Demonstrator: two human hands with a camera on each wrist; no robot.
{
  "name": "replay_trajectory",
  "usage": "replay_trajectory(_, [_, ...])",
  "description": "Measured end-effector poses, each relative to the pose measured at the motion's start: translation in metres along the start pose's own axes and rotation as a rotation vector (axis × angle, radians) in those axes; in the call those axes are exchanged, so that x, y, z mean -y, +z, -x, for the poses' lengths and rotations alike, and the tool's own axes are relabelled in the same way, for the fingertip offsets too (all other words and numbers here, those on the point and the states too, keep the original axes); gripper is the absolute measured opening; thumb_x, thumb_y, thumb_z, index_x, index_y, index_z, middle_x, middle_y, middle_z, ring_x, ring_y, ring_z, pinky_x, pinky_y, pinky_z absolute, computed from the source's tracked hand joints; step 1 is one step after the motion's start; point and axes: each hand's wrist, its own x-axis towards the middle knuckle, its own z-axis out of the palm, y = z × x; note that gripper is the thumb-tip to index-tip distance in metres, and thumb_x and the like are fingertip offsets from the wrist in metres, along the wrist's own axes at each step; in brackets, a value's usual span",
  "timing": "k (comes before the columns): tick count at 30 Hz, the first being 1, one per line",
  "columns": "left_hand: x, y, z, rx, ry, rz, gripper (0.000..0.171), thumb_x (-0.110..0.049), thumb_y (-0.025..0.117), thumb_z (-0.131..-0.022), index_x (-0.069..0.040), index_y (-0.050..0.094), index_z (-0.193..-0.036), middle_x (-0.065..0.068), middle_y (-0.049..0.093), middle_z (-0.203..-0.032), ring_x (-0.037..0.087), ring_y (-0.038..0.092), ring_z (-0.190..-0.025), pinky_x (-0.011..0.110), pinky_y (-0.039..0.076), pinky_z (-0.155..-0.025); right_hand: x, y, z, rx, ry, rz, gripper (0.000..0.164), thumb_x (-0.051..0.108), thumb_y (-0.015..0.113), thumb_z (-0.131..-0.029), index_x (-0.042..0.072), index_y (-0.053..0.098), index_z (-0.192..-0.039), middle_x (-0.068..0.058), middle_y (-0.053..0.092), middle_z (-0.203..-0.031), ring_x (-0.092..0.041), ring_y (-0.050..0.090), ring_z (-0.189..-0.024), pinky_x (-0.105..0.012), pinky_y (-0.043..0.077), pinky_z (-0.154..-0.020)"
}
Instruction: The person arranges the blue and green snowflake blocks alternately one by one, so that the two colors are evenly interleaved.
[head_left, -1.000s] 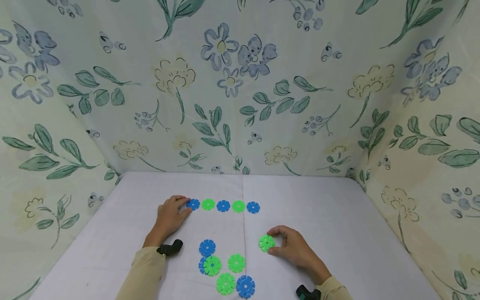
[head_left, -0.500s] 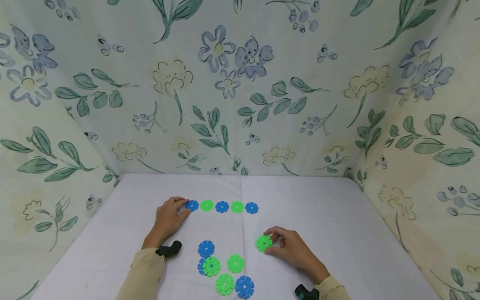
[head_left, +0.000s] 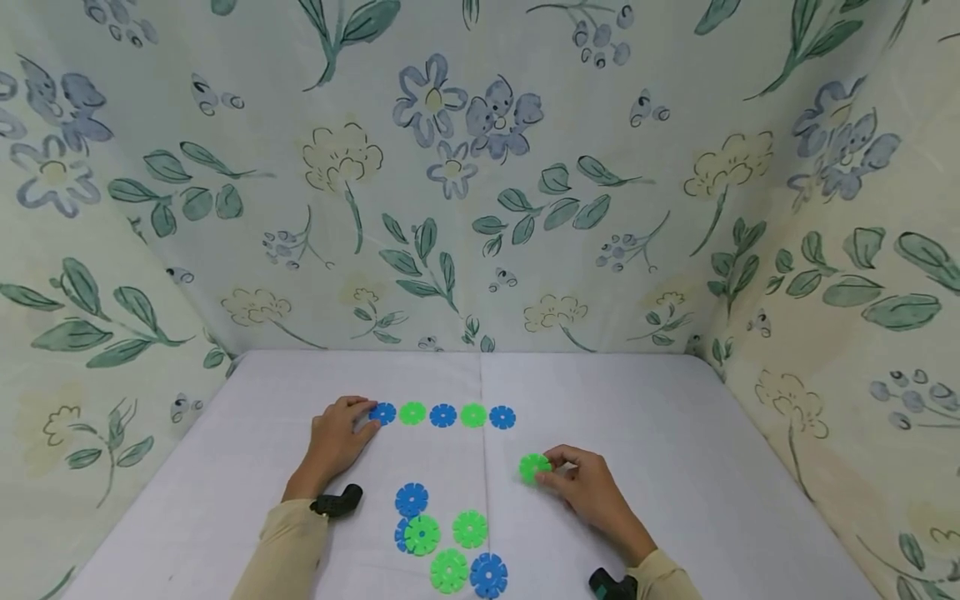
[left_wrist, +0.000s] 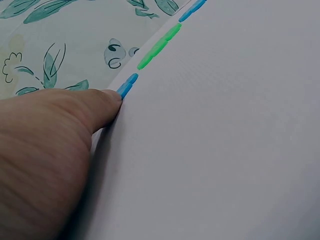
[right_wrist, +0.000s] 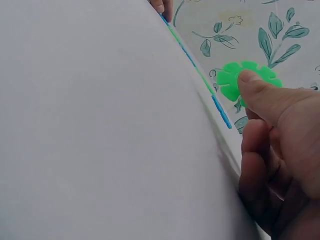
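Note:
A row of notched plastic discs, blue and green by turns, lies on the white cloth. My left hand [head_left: 337,433] is at its left end, thumb and forefinger pinching the edge of the end blue disc [head_left: 385,414]; in the left wrist view the thumb [left_wrist: 107,102] meets that disc's rim. Nearer and to the right, my right hand [head_left: 592,492] pinches a green notched disc [head_left: 534,468] between thumb and fingers. The right wrist view shows this green disc [right_wrist: 230,82] held up above the cloth, its notched rim sticking out past the thumb.
Several loose discs lie in front of the row: an upper blue disc [head_left: 411,499], a green disc [head_left: 422,534] overlapping another blue one, a separate green disc [head_left: 470,529], and a green [head_left: 449,571] beside a blue [head_left: 489,575]. A floral curtain [head_left: 480,208] surrounds the table.
My right hand has lifted the green disc slightly farther from me and turned it, so the thumb now covers part of its face. The left hand stays on the end blue disc.

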Motion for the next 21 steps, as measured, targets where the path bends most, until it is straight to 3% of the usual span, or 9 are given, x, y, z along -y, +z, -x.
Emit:
replay_trajectory(9, [0.000, -0.001, -0.001, 0.016, -0.009, 0.002, 0.043, -0.036, 0.067, -0.096, -0.015, 0.065, -0.134, 0.012, 0.058, -0.138, 0.035, 0.051, -0.129, 0.053, 0.036, -0.096, 0.012, -0.003, -0.013, -0.090, 0.038, -0.045, 0.018, 0.028, 0.082, -0.084, 0.025, 0.074, -0.099, 0.000, 0.066, -0.098, -0.017, 0.056, -0.053, -0.028, 0.048, -0.049])
replay_trajectory(16, [-0.001, -0.001, -0.001, 0.013, -0.004, 0.001, 0.043, -0.033, 0.069, -0.095, -0.014, 0.066, -0.133, 0.013, 0.058, -0.137, 0.035, 0.052, -0.128, 0.054, 0.036, -0.095, 0.022, -0.007, -0.030, -0.154, 0.026, -0.133, 0.024, 0.039, 0.078, -0.087, 0.022, 0.072, -0.102, -0.003, 0.063, -0.101, -0.020, 0.057, -0.057, -0.028, 0.049, -0.054])
replay_trajectory(21, [0.000, -0.001, 0.000, 0.006, -0.004, 0.008, 0.042, -0.033, 0.069, -0.094, -0.015, 0.066, -0.132, 0.013, 0.058, -0.137, 0.035, 0.053, -0.128, 0.053, 0.036, -0.094, 0.024, -0.002, -0.045, -0.194, 0.080, -0.165, 0.025, 0.039, 0.076, -0.088, 0.019, 0.071, -0.103, -0.006, 0.064, -0.099, -0.022, 0.058, -0.058, -0.029, 0.051, -0.056])
